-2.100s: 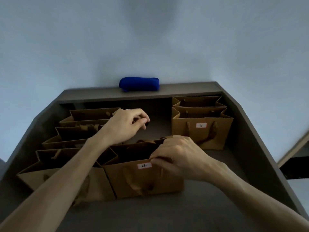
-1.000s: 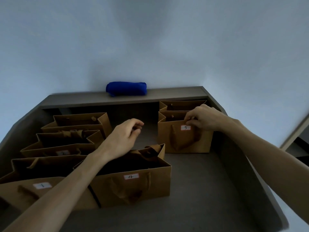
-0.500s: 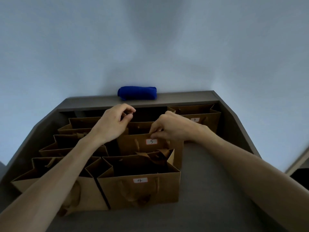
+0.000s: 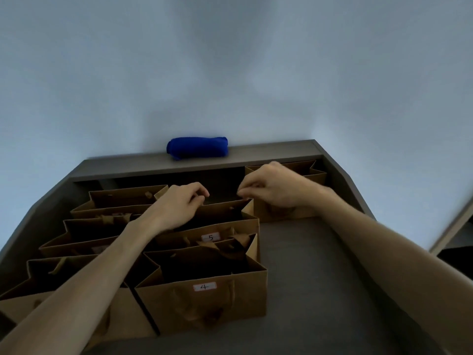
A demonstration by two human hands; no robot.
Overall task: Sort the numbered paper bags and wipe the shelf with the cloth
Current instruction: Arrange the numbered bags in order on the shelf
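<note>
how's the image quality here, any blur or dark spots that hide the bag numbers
Head view: dim, bluish light; labels on bag 5 and bag 4 legible; left-column bags shadowed, numbers unreadable; right hand slightly motion-blurred; wide-angle bends the shelf edges.

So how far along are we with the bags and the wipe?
Partly sorted. Bag 4 stands at the front with bag 5 right behind it, in order. In hand: the left hand and right hand are at bag 5's back rim. Left: the unsorted bag at the back right, and the wipe; the blue cloth lies rolled on the shelf ledge.
</note>
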